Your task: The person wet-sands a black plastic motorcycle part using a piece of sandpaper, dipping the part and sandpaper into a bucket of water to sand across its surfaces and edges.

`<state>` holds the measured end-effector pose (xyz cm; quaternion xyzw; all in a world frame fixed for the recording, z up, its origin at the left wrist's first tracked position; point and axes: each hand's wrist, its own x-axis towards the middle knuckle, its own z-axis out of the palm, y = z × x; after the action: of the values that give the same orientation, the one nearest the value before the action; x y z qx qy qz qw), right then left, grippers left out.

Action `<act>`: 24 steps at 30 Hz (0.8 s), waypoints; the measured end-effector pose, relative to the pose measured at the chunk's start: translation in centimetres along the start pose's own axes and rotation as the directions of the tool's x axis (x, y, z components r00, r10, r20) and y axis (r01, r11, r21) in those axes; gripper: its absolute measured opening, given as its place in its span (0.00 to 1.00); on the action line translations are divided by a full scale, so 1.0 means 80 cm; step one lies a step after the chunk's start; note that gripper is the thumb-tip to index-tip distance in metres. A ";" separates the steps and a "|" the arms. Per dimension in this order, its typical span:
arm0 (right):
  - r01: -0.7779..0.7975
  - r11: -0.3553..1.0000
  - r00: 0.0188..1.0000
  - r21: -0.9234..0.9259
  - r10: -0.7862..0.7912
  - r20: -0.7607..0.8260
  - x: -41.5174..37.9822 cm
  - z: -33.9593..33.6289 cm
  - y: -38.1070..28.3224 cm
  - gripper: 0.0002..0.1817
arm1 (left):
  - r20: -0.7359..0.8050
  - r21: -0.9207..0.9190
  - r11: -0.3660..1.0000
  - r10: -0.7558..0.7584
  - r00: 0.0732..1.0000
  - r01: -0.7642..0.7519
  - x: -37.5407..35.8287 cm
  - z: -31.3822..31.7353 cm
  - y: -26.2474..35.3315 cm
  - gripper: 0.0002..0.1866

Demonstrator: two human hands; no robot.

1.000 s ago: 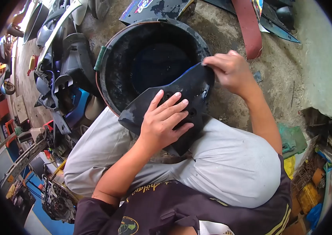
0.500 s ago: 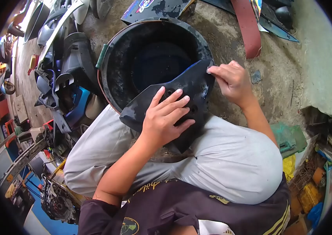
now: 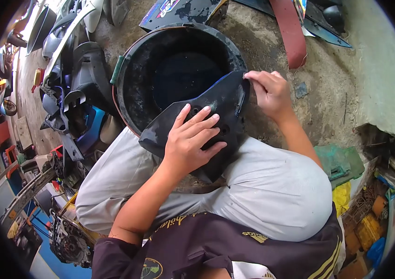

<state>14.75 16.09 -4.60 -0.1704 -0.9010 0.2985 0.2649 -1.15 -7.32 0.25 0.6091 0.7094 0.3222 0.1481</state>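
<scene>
Right hand (image 3: 272,93) is shifted toward 12 o'clock, fingers pinched at the black panel (image 3: 221,100) edge, contents unclear.
Across the bucket's (image 3: 137,63) 5 o'clock rim, it is apparently steadied by left hand (image 3: 190,139), fingers spread flat.

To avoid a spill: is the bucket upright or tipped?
Upright. The bucket stands mouth up on the floor, with what looks like dark liquid pooled inside.

Panel (image 3: 223,100) over bucket (image 3: 134,81), near side; left hand (image 3: 189,143) on panel; strip (image 3: 290,37) farther right.
</scene>
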 end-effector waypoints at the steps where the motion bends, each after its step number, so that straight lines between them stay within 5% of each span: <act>1: -0.009 1.000 1.000 0.017 0.009 0.001 -0.003 0.002 -0.002 0.10 | 0.001 0.002 1.000 0.003 1.000 -0.003 0.002 -0.001 0.000 0.18; 24: -0.100 0.994 0.990 -0.034 0.097 -0.101 0.008 0.008 0.003 0.08 | 0.016 0.005 1.000 -0.014 1.000 0.014 0.005 -0.003 0.002 0.19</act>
<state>13.93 16.28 -4.93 -0.2343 -0.8828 0.2850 0.2908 -1.26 -6.99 0.55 0.6072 0.7132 0.3143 0.1547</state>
